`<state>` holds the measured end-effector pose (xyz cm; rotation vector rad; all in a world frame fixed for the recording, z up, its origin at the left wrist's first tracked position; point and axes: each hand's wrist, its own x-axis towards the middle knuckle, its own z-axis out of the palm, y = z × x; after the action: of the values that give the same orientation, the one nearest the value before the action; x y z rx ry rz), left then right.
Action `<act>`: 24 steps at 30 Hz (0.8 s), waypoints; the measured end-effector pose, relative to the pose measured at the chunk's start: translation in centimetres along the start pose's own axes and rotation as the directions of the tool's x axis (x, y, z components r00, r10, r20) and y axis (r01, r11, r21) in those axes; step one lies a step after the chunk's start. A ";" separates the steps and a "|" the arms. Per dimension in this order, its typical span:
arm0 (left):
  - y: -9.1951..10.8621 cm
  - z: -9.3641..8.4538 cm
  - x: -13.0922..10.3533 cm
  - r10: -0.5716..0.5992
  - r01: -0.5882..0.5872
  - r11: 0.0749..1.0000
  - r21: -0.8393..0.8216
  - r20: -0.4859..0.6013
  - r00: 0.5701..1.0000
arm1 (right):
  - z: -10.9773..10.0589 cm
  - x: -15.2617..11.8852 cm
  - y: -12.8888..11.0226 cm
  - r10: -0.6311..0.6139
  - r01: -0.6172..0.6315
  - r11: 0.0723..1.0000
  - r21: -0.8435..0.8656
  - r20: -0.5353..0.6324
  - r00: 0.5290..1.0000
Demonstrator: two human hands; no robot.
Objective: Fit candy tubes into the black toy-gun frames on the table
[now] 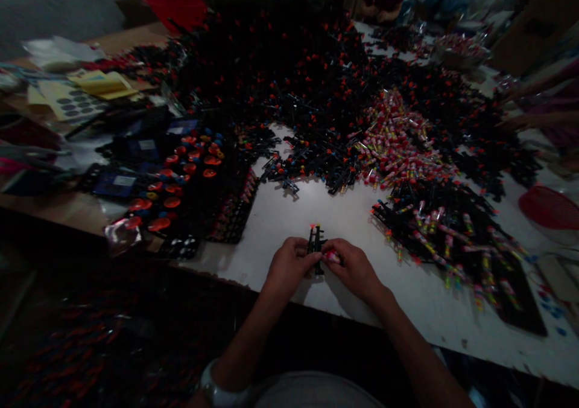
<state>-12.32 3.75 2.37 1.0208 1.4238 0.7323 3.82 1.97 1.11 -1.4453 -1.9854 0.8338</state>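
Observation:
Near the table's front edge, my left hand (288, 267) is closed on a small black toy gun (318, 237) with an orange tip, which points away from me. My right hand (355, 269) pinches a small pink-and-red wrapped tube (333, 256) against the gun's right side. Whether the tube is fastened to the gun cannot be made out. To the right lies a batch of black toy guns with colourful tubes (447, 242). Ahead of my hands are loose black toy guns (312, 154) and a heap of pink wrapped tubes (402, 139).
A large dark heap of orange-tipped toy guns (271, 64) covers the back of the white table (271, 221). Stacked trays with orange discs (172, 201) stand left. A red basket (549, 207) is at right; another person's arms (534, 118) reach in from the right edge.

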 end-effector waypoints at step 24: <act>1.0 0.4 0.6 0.199 -0.154 0.893 0.422 -0.065 0.978 | 0.5 1.3 -1.4 0.285 -0.320 0.928 -0.194 -0.188 0.940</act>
<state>-11.73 4.62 2.96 1.4769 1.6357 0.6327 2.17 2.85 1.93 -1.9222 -1.8061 0.6111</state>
